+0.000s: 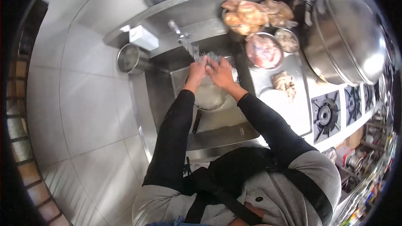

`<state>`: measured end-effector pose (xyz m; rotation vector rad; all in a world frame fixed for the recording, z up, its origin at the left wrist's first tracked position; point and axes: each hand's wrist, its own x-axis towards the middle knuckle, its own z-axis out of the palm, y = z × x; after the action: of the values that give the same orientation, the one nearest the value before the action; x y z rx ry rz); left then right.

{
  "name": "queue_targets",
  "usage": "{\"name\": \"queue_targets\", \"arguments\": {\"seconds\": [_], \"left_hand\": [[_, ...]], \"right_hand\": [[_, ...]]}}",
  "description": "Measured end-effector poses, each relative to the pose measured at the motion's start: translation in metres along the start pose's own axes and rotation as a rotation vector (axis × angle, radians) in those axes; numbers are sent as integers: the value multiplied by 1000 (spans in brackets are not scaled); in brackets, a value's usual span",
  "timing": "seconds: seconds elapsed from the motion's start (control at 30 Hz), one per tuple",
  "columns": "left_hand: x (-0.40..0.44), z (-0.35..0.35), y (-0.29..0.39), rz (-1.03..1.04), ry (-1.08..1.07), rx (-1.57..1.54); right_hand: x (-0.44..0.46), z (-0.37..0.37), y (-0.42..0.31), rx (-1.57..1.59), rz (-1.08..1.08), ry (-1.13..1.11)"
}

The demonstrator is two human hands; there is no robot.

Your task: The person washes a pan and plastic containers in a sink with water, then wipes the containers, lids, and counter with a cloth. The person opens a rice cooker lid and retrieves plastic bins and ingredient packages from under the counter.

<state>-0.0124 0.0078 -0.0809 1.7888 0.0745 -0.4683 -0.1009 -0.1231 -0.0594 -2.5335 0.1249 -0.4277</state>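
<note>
Both my hands are over a steel sink [161, 88], close together under the faucet [181, 35]. My left hand [197, 72] has its fingers closed near the stream of water. My right hand [220, 73] is beside it, fingers curled. A blurred, bluish, see-through thing [213, 56] shows just beyond the fingertips; I cannot make out its kind. Below the hands sits a round pan [209, 96] with cloudy whitish liquid. A dark handle [197, 121] lies toward the near side of the sink.
Left of the sink stand a steel pot [132, 58] and a white box [143, 37]. On the right counter are a bowl of raw meat [264, 51], a heap of pale yellowish pieces [247, 14], a crumpled bag [284, 84], a large steel pot [347, 37] and gas burners [325, 114].
</note>
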Motion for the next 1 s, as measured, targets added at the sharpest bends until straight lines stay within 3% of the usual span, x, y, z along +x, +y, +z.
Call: {"name": "queue_targets", "arguments": {"seconds": [0.03, 0.07, 0.17, 0.2, 0.3, 0.33, 0.43, 0.57, 0.6, 0.7, 0.73, 0.83, 0.93, 0.97, 1.0], "left_hand": [[-14, 9, 27, -39, -1, 12], [-21, 13, 40, -199, -126, -38], [-23, 26, 40, 17, -158, 71], [-32, 27, 55, 25, -122, 42], [-47, 4, 54, -210, 92, -361], [-52, -8, 52, -287, 172, -492], [-79, -36, 36, -279, 353, -588], [-99, -60, -2, -221, 500, -588], [-103, -79, -12, -251, 447, -559], [-159, -97, 8, -130, 352, -619], [-165, -107, -2, -106, 322, -490], [-177, -106, -5, 94, 199, -183], [-187, -134, 1, 16, -58, -83], [-192, -144, -1, 18, -35, -148], [-196, -154, -6, 18, -13, -211]], "right_hand": [[-8, -15, 3, -29, -58, 98], [-6, -33, 13, -2, 17, -84], [22, 0, 49, 71, 516, -123], [11, 1, 23, 15, 333, 76], [-24, -23, -42, 96, -115, 235], [-26, -26, -33, 41, -174, 177], [4, -7, -11, 222, 216, -27], [-37, 25, -90, 274, -100, 19], [-47, 12, -101, 409, -290, 97], [-11, 21, -83, 260, -224, -171], [4, 38, -71, 329, -32, -259], [2, 41, -103, 342, -341, -270], [14, 36, -111, 530, -499, -430], [15, 35, -109, 601, -540, -485], [25, 35, -93, 390, -346, -540]]}}
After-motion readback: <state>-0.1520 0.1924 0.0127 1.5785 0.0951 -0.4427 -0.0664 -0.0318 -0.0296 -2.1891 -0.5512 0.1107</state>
